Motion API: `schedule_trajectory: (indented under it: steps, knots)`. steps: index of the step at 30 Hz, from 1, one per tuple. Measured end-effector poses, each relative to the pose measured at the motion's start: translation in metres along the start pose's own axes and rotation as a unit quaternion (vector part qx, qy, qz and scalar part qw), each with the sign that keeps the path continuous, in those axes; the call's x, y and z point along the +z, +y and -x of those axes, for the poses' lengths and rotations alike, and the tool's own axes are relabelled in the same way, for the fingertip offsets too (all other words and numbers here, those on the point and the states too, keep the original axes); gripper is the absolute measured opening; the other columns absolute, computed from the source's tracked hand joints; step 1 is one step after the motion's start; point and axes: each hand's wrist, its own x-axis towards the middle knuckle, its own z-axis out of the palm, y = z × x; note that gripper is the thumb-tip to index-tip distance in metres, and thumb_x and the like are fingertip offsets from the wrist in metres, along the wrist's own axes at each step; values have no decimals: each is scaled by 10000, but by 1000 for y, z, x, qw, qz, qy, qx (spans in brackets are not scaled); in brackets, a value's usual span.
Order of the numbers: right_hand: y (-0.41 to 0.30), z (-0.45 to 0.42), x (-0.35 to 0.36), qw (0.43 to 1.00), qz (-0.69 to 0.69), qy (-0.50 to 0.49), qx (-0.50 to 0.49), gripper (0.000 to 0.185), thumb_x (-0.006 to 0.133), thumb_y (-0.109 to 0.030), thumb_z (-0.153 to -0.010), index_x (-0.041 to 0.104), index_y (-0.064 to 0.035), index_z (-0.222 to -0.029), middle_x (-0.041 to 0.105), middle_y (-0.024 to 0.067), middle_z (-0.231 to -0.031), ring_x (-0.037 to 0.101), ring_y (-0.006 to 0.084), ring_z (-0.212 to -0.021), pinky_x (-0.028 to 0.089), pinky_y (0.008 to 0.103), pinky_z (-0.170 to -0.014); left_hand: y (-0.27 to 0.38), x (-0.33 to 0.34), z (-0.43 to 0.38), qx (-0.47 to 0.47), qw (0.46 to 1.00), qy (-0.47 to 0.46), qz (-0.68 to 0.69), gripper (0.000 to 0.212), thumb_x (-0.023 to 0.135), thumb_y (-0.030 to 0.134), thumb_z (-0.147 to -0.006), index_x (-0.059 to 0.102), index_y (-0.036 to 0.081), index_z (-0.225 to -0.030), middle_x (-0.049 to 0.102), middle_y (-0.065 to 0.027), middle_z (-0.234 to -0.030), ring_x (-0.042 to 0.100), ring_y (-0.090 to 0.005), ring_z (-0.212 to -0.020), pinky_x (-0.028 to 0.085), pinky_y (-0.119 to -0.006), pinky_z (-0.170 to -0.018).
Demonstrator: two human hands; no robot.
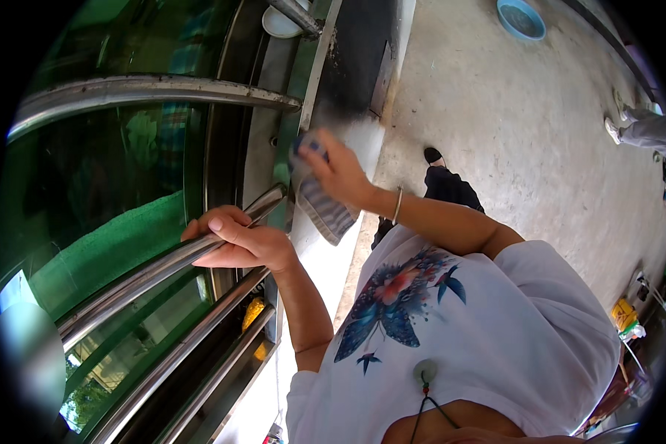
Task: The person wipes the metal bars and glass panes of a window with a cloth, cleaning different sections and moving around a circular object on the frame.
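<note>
My left hand (pixel 244 238) is wrapped around a shiny metal window bar (pixel 144 283), thumb lying over it. In my right hand (pixel 336 172) is a striped cloth (pixel 324 202) in blue, grey and white, bunched at the top and hanging loose below. The cloth is against or very close to the metal edge of the window frame (pixel 311 83); exact contact is hard to tell. Behind the bars stands window glass (pixel 100 238) with a green tint, reflecting trees and a building.
A white bowl (pixel 283 22) sits on the sill behind the bars, and a yellow packet (pixel 252 313) lies lower down. On the concrete floor (pixel 505 122) stands a blue basin (pixel 521 19) with liquid. Another person's legs (pixel 641 127) show at the right. A dark panel (pixel 355 61) adjoins the frame.
</note>
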Motion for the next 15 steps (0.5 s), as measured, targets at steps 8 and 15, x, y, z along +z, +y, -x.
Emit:
schedule_trajectory:
  steps: [8, 15]
  knots:
    - [17, -1, -10, 999, 49, -20, 12, 232, 547, -287, -938, 496, -82, -1036, 589, 151, -637, 609, 335, -615, 446, 409, -569, -1, 6, 0, -8, 1000, 9, -23, 236, 502, 224, -957, 350, 57, -1029, 385, -14, -578, 337, -78, -483, 259, -210, -461]
    - [0, -47, -25, 997, 4, 78, 11, 238, 547, -281, -936, 520, -62, -1025, 617, 202, -806, 603, 394, -696, 462, 408, -610, -6, 5, 0, 20, 999, 22, -26, 248, 521, 227, -945, 357, 59, -1025, 385, -9, -576, 324, -69, -460, 249, -211, -443]
